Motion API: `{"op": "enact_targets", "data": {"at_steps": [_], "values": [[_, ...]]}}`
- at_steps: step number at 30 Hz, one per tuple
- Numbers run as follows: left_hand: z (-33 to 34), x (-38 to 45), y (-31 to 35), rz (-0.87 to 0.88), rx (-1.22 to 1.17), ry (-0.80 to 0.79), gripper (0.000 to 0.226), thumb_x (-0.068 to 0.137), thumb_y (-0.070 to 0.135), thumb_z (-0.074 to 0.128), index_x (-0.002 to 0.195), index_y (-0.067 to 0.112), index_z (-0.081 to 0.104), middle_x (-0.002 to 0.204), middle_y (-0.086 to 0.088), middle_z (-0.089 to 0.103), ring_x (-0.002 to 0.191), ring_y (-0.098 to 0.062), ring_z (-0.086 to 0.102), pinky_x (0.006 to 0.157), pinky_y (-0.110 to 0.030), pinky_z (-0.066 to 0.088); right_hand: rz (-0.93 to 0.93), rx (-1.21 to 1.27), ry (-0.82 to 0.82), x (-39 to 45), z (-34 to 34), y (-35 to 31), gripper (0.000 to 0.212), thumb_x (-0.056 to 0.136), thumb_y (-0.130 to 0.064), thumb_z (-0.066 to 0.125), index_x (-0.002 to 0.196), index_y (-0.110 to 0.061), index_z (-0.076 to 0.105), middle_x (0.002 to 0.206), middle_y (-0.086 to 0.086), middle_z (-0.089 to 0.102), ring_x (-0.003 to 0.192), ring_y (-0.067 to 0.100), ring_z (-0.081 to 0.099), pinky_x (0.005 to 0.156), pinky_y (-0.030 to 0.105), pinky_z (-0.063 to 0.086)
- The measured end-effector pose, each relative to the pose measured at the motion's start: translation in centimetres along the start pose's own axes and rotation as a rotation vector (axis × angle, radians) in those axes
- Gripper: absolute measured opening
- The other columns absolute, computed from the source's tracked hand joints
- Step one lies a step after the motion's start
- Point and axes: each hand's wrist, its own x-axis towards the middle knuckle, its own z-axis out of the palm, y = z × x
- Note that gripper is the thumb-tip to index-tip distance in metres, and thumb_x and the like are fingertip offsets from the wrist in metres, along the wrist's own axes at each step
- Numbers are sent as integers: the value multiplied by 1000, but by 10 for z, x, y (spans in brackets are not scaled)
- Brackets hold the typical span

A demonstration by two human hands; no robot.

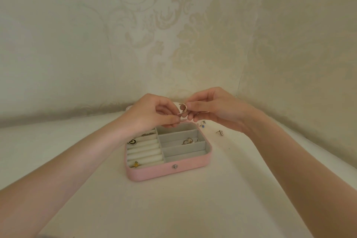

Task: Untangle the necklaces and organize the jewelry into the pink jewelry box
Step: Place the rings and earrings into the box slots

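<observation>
The pink jewelry box (146, 174) lies open on the white table, its grey compartments facing up. Above its far edge, my left hand (154, 112) and my right hand (214, 110) both pinch a small gold piece of jewelry (183, 108) between their fingertips. Gold rings (189, 141) lie in a right-hand compartment. In the ring rolls on the left sit a black round piece (132, 141), a gold charm (136, 164) and another small piece (147, 134) partly hidden under my left hand.
Loose small jewelry lies on the table right of the box: a cluster with a blue bead (202, 124) and a silver earring (220, 132). A patterned cream wall rises close behind. The table edge curves away at the right.
</observation>
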Motion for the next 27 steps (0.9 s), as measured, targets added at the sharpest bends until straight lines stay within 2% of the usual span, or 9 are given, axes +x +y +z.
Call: {"op": "enact_targets", "data": {"at_steps": [4,7,9,11,17,21,23,25,27], "values": [[-19,-12,-1,38,141,29,14,79,0,68,74,13,66,68,0,70,60,-2,62,61,-9,47,-1,-157,-48,3,18,-7,22,86,5,58,99,-8,69,69,7,67,61,13,59,63,18,50],[-39,-27,-6,25,260,-48,17,80,2,69,77,19,70,75,3,71,68,1,62,68,-11,48,4,-269,-119,2,38,-8,27,86,8,53,94,-9,72,64,5,62,57,8,55,57,16,46],[-45,-38,-7,-16,222,-111,15,80,5,70,81,20,70,79,5,72,72,-1,64,73,-18,50,5,-285,-117,3,48,-6,27,86,9,52,87,-8,72,62,3,61,54,7,55,55,15,47],[-46,-46,-7,-63,144,-135,14,79,8,70,88,19,69,82,5,74,74,-3,66,73,-18,51,20,-277,-76,5,56,-4,23,86,8,53,90,-5,71,62,4,62,52,5,58,56,14,49],[-34,-53,-12,-84,86,20,22,75,7,74,90,21,65,75,4,73,67,-2,66,67,-12,50,84,-146,-22,3,68,0,13,86,5,57,91,-2,67,73,12,65,60,13,62,64,19,56],[-31,-57,-17,-52,38,78,21,74,9,75,89,23,66,74,5,73,70,-5,65,72,-16,48,93,-101,-30,-5,66,1,11,86,2,60,94,-2,66,73,10,67,68,16,63,70,20,56],[-34,-59,-18,-56,-5,68,21,76,10,73,92,21,66,75,4,73,71,-6,65,74,-17,49,80,-188,-35,-11,65,-3,9,84,-2,64,93,-3,67,74,9,67,67,12,64,69,18,55],[-35,-60,-18,-49,-7,45,20,79,9,71,94,20,65,75,5,73,70,-4,64,72,-13,49,47,-399,-25,-16,69,-8,3,82,-9,70,81,-6,68,68,5,64,57,6,59,61,14,49],[-34,-62,-17,-31,14,24,17,79,6,71,90,18,66,73,5,72,68,-3,65,68,-10,48,21,-536,-30,-19,74,-12,13,80,-15,72,70,-8,68,58,0,60,47,1,52,51,10,42]]}}
